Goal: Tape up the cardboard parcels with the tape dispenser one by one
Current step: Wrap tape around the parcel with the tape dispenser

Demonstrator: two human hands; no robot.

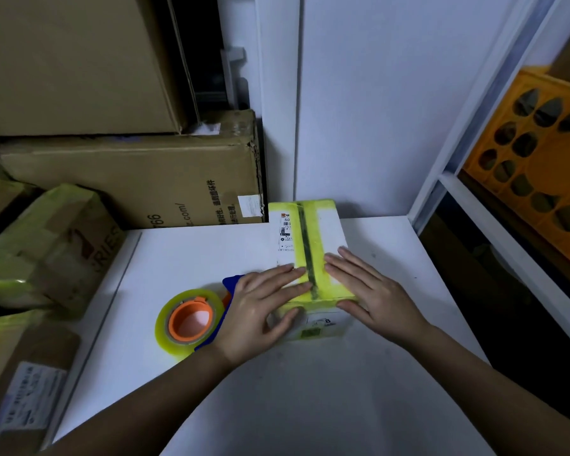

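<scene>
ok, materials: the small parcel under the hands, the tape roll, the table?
Small parcel: probably white-faced cardboard, glossy yellow-tinted tape along its seam and edges. Tape roll: translucent yellowish film on an orange core, likely plastic. Table: smooth matte white, laminate or painted board; cannot tell which.

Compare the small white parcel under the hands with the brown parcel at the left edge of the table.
The white parcel lies flat on the white table under both hands, left hand and right hand; the brown parcel sits tilted off the table's left edge, untouched. The white parcel looks smaller and has a shipping label on top; the brown parcel shows printed lettering. Both carry yellowish tape.
</scene>
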